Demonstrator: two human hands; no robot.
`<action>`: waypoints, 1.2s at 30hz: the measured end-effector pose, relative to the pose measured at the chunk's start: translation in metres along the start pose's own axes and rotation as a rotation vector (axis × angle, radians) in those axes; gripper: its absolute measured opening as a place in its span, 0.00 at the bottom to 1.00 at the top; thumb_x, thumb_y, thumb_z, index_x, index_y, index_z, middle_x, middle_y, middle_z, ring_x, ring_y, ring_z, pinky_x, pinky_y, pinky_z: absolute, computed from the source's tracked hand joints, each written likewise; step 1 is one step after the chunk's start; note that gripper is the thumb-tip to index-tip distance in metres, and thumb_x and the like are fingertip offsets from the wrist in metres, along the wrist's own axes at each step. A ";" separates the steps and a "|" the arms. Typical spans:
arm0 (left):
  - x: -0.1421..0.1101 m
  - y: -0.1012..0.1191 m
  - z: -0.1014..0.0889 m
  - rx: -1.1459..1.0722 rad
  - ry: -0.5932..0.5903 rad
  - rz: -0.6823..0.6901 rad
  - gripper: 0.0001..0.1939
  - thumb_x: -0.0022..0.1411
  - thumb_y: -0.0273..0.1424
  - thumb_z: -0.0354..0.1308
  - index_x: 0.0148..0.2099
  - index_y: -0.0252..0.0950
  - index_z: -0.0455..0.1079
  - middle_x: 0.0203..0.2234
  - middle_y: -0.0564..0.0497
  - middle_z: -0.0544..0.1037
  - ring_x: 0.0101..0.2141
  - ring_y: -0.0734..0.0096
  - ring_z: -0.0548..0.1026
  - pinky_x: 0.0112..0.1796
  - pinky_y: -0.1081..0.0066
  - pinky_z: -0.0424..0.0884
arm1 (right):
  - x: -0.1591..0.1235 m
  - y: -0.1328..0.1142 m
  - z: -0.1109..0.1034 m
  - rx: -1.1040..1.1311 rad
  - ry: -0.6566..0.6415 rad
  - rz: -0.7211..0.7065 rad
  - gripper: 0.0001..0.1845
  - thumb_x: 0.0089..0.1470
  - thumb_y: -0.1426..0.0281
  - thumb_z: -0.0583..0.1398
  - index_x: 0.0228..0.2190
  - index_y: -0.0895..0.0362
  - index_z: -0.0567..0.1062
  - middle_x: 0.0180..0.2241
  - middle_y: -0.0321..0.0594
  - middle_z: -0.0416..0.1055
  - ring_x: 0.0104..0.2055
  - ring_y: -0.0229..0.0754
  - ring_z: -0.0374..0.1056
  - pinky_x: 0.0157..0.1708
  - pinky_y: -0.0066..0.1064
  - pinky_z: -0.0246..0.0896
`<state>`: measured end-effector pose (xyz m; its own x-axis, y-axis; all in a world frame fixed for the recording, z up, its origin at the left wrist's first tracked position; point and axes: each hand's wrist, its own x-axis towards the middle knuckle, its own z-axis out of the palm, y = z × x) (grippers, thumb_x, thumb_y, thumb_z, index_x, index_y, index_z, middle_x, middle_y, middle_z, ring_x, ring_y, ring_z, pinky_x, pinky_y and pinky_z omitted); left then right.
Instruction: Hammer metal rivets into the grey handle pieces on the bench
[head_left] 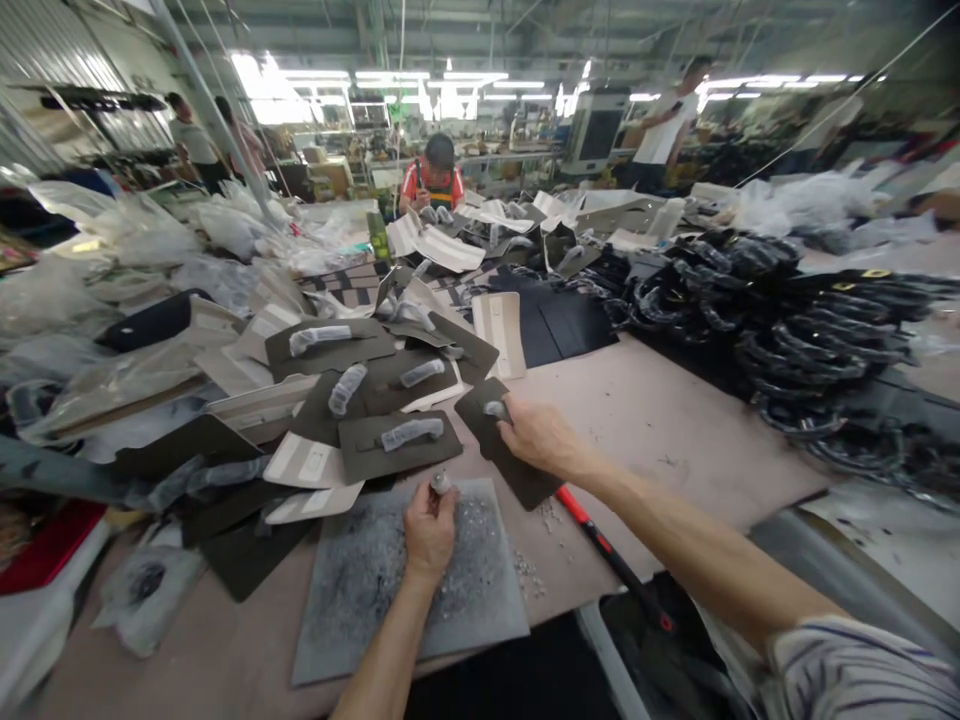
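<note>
My left hand (pixel 430 530) is above the grey scuffed board (pixel 472 600), its fingers closed around a small metal punch (pixel 441 482) that points up; its lower end is hidden. My right hand (pixel 541 435) grips a dark panel (pixel 525 482) by its wrapped handle (pixel 495 409), to the right of the board. Most of that handle is covered by my fingers. Just beyond my left hand lies another dark panel (pixel 360 458) with a plastic-wrapped handle (pixel 412 433). A hammer with a red and black handle (pixel 600 540) rests below the panel in my right hand.
Dark and beige panels (pixel 330 345) are heaped on the left and ahead. Black plastic-wrapped pieces (pixel 810 340) are stacked at the right. Small bits (pixel 529 575) lie scattered beside the board. A person in red (pixel 433 185) sits across the table.
</note>
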<state>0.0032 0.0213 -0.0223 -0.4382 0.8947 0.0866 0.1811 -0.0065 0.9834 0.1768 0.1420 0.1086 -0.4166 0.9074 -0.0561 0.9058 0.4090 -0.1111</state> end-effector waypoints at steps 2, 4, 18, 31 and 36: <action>-0.001 -0.004 -0.001 -0.059 0.044 -0.019 0.13 0.58 0.40 0.62 0.37 0.34 0.71 0.29 0.49 0.80 0.32 0.67 0.80 0.36 0.72 0.75 | -0.039 -0.015 0.009 0.067 0.035 0.035 0.24 0.64 0.64 0.50 0.58 0.61 0.60 0.39 0.49 0.76 0.41 0.49 0.73 0.40 0.34 0.60; -0.003 -0.008 -0.003 -0.132 0.091 -0.049 0.15 0.59 0.41 0.62 0.40 0.34 0.71 0.33 0.47 0.81 0.35 0.66 0.80 0.39 0.70 0.76 | -0.075 -0.032 0.025 0.173 0.050 0.059 0.23 0.63 0.64 0.52 0.57 0.59 0.63 0.37 0.46 0.77 0.40 0.48 0.74 0.39 0.33 0.61; 0.018 0.012 0.015 -0.267 -0.188 -0.038 0.15 0.57 0.37 0.65 0.42 0.33 0.71 0.34 0.48 0.81 0.36 0.67 0.79 0.41 0.70 0.74 | -0.145 -0.075 0.085 0.485 0.012 0.163 0.22 0.62 0.68 0.51 0.56 0.59 0.66 0.45 0.48 0.76 0.45 0.47 0.74 0.44 0.33 0.63; 0.012 0.013 0.017 -0.114 -0.365 0.012 0.09 0.59 0.34 0.62 0.38 0.34 0.73 0.33 0.48 0.81 0.35 0.67 0.77 0.40 0.71 0.72 | -0.148 -0.064 0.095 0.687 0.082 0.120 0.20 0.63 0.64 0.53 0.54 0.57 0.68 0.42 0.45 0.76 0.41 0.46 0.73 0.41 0.34 0.63; 0.012 0.012 0.018 -0.091 -0.387 0.025 0.08 0.59 0.33 0.61 0.39 0.34 0.73 0.33 0.48 0.81 0.36 0.67 0.77 0.41 0.70 0.72 | -0.145 -0.016 0.099 0.623 0.311 0.201 0.22 0.64 0.59 0.52 0.51 0.61 0.69 0.40 0.47 0.72 0.42 0.47 0.68 0.44 0.36 0.62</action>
<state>0.0159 0.0403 -0.0128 -0.0676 0.9958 0.0613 0.1012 -0.0543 0.9934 0.2148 -0.0058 0.0206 -0.1207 0.9828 0.1398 0.7114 0.1838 -0.6783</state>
